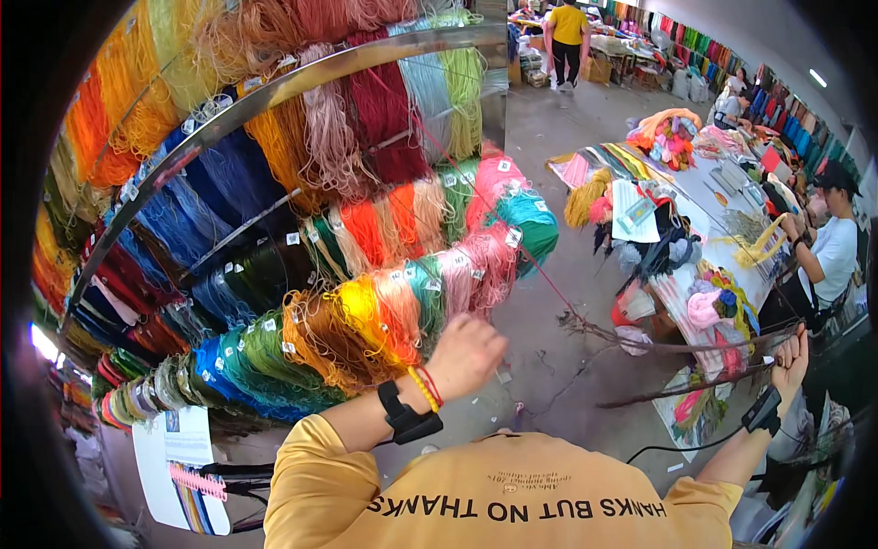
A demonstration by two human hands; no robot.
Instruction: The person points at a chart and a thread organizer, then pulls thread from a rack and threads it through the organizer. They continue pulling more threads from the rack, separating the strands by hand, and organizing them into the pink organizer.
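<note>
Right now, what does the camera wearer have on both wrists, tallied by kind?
Black wrist device: 2
Yellow bead bracelet: 1
Red cord bracelet: 1
Total: 4

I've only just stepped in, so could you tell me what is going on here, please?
A person in a yellow shirt stands at a rack hung with many-coloured yarn skeins. Their left hand is closed at the pink and orange skeins on the lowest rail, while their right hand, stretched out to the side, grips a dark bundle of strands drawn out across the floor. Other people work at a cluttered table behind.
</note>
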